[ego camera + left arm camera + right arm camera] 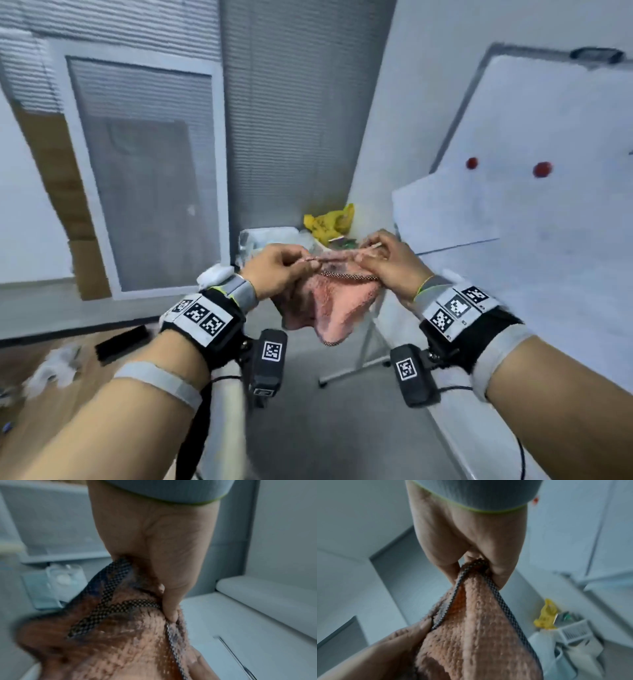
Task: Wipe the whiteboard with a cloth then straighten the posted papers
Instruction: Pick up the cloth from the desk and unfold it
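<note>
- The cloth (330, 301) hangs in mid-air at the centre of the head view, stretched between both hands and sagging below them in soft folds.
- The left hand (279, 270) pinches the cloth's top hem between thumb and curled fingers; the right hand (388, 262) pinches the same hem a little further along, so both are closed on the fabric.
- It is a pink, fluffy terry weave with a nubby pile, bound along the edge by a narrow black-and-white checked tape (109, 586).
- I judge it light and limp: it will not hold a shape, so bunching it into a pad in one palm should give a firmer wiping face than holding it by the hem.
- The bound edge looks like the least stretchy place to take hold; the pile should grip a smooth surface rather than slide.
- The whiteboard (534, 137) stands at the right of the frame, flat, glossy and tilted, apart from the cloth.
- Two round red magnets (542, 169) sit on it, and a pale sheet of paper (442, 212) lies crooked over its lower left.
- A crumpled yellow bag (330, 222) sits just beyond the hands.
</note>
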